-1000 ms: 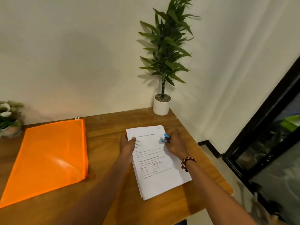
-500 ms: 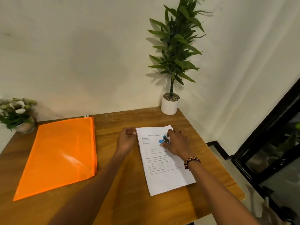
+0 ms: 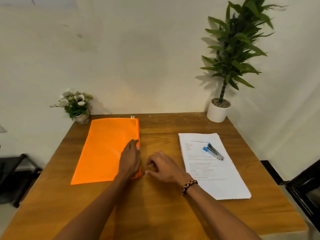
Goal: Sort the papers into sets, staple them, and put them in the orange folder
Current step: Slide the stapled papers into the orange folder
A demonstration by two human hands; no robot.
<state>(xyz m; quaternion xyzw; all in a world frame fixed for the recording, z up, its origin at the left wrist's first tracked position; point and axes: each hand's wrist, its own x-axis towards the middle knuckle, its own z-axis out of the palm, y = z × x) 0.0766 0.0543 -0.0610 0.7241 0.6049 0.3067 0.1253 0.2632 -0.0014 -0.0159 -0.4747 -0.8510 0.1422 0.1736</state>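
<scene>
The orange folder (image 3: 105, 149) lies flat on the left half of the wooden table (image 3: 155, 213). My left hand (image 3: 130, 160) rests flat on the folder's right edge, fingers straight. My right hand (image 3: 164, 168) sits just right of it, fingers curled, with thumb and fingertip pinching at the folder's near right corner. A stack of white printed papers (image 3: 214, 172) lies on the right side of the table. A blue and silver stapler (image 3: 213, 151) lies on top of the stack, with neither hand touching it.
A tall green plant in a white pot (image 3: 218, 111) stands at the table's back right corner. A small flower pot (image 3: 78, 106) stands at the back left. A dark frame (image 3: 301, 187) is beyond the table's right edge.
Both hands left the paper stack and the stapler and moved left to the orange folder. The stapler now lies free on the papers. The view swung left.
</scene>
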